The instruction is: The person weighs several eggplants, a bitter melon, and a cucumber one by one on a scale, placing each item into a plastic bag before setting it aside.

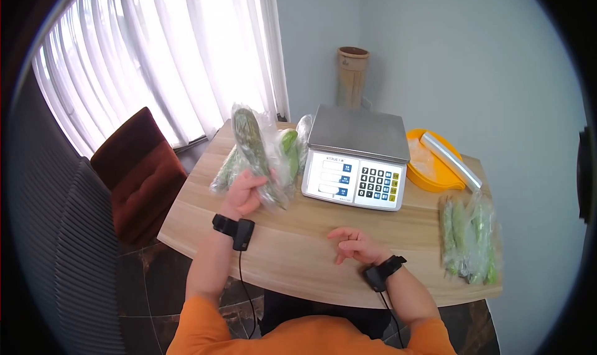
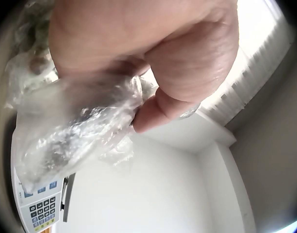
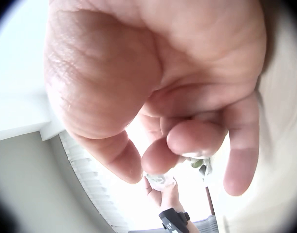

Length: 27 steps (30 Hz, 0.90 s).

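Observation:
My left hand (image 1: 244, 193) grips a clear plastic bag around a long dark green vegetable (image 1: 250, 134), which stands tilted up above the table's left part. In the left wrist view, thumb and fingers pinch the crinkled plastic bag (image 2: 70, 141). Behind it on the table lie more bagged green vegetables (image 1: 288, 144), partly hidden by the held one. Over the front of the table is my right hand (image 1: 360, 247), holding nothing, its fingers loosely bent. Between and beyond the hands stands a digital price scale (image 1: 354, 168) with a bare metal plate.
Right of the scale, a yellow basket (image 1: 429, 182) holds clear plastic, with a shiny plastic roll (image 1: 453, 161) across it. Bagged long green vegetables (image 1: 467, 240) lie at the table's right edge. A red-brown chair (image 1: 140, 174) stands left of the table.

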{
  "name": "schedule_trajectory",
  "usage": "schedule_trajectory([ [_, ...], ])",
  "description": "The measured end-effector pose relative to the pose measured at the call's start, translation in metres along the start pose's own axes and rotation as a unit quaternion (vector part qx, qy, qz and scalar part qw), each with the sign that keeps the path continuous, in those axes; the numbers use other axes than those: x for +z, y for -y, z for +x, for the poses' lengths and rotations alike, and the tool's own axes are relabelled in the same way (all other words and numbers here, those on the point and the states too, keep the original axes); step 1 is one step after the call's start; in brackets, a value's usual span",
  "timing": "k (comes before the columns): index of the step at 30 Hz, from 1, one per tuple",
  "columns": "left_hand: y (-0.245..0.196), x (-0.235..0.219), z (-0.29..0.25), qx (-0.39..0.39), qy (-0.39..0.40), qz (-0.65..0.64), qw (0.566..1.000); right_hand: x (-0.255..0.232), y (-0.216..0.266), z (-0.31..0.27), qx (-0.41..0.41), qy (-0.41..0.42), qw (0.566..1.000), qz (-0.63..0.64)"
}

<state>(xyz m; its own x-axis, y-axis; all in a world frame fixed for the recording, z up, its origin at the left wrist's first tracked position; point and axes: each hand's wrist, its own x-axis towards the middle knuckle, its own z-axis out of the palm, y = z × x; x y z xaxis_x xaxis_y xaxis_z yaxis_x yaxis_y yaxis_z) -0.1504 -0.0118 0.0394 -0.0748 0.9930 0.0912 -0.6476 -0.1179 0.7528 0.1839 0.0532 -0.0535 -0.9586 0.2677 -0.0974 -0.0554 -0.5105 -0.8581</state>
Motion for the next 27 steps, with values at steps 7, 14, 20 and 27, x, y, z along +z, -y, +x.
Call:
schedule_trajectory([
  [7,0.095,0.043,-0.01,-0.099,0.198,0.057,0.973,0.026,0.023,0.0,-0.169,-0.022,0.985,0.025],
  [14,0.134,0.041,-0.016,-0.206,0.265,0.071,0.939,0.007,0.029,-0.014,-0.275,-0.195,0.939,0.069],
  [20,0.131,0.037,-0.016,-0.219,0.282,-0.049,0.933,-0.02,0.033,-0.025,-0.28,-0.335,0.9,-0.012],
  [27,0.126,0.039,-0.013,-0.251,0.146,-0.074,0.954,-0.018,0.056,-0.041,-0.369,-0.304,0.876,0.056],
])
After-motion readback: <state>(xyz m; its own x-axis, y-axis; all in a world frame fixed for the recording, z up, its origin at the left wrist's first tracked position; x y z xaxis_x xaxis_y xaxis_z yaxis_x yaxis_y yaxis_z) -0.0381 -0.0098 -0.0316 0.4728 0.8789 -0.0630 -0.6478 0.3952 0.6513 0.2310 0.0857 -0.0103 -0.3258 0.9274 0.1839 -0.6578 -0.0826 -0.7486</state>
